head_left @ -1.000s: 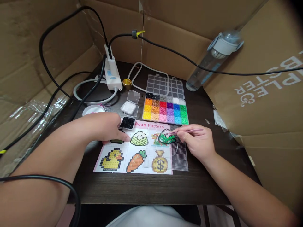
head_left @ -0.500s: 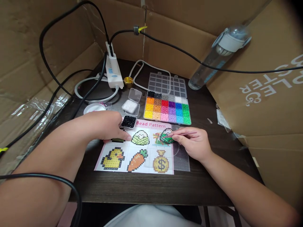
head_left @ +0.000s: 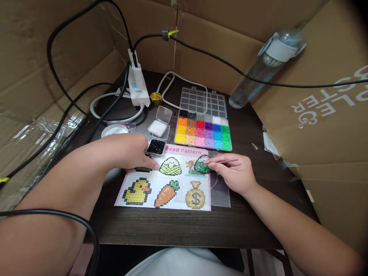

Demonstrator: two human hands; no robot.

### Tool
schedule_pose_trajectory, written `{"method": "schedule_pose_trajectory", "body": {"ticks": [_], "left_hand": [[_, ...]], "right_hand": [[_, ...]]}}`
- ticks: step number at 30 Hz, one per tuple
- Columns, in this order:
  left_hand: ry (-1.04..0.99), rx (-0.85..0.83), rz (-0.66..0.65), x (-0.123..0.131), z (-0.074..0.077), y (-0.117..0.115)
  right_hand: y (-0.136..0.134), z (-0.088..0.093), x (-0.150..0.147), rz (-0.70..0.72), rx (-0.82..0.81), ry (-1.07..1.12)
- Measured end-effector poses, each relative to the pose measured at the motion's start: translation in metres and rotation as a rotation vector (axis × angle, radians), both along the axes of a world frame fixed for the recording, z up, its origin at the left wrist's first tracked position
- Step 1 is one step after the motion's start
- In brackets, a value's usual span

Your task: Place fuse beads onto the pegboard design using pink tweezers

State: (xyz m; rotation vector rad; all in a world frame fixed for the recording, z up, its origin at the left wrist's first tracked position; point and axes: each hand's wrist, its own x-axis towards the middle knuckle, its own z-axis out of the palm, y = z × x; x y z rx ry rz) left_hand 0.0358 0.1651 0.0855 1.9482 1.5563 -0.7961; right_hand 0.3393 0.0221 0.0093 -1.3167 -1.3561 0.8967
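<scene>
A pink-edged bead pattern sheet [head_left: 161, 191] lies on the dark table, printed with a duck, a carrot, a money bag and other pictures. My right hand [head_left: 234, 174] pinches thin metal tweezers [head_left: 221, 161], whose tip rests on a green and black bead figure [head_left: 202, 165] on a clear pegboard [head_left: 220, 189]. My left hand [head_left: 129, 151] lies on the sheet's upper left corner, fingers curled down, beside a small tray of black beads [head_left: 156, 147]. A compartment box of coloured beads [head_left: 202, 132] sits just behind the sheet.
A small open case of white beads [head_left: 158, 127], a white round dish [head_left: 114, 131], a gold cap [head_left: 156, 98] and a white power adapter [head_left: 137, 84] with black cables lie behind. A clear water bottle [head_left: 264, 69] leans at right. Cardboard walls surround the table.
The tweezers' tip has stayed on the green bead figure with only slight shifts. The camera view has tilted a little; my left hand has stayed put.
</scene>
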Motion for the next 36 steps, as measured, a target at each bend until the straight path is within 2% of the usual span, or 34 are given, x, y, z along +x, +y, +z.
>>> {"method": "schedule_pose_trajectory", "body": {"ticks": [8, 16, 36], "left_hand": [[0.034, 0.011, -0.012, 0.003, 0.003, -0.001], [0.033, 0.011, -0.003, 0.007, 0.01, -0.008], [0.052, 0.015, -0.012, 0.008, 0.01, -0.008]], "right_hand": [[0.001, 0.004, 0.0, 0.019, -0.01, -0.013], [-0.003, 0.001, -0.003, -0.029, 0.042, -0.033], [-0.003, 0.001, -0.002, -0.023, 0.05, -0.07]]}}
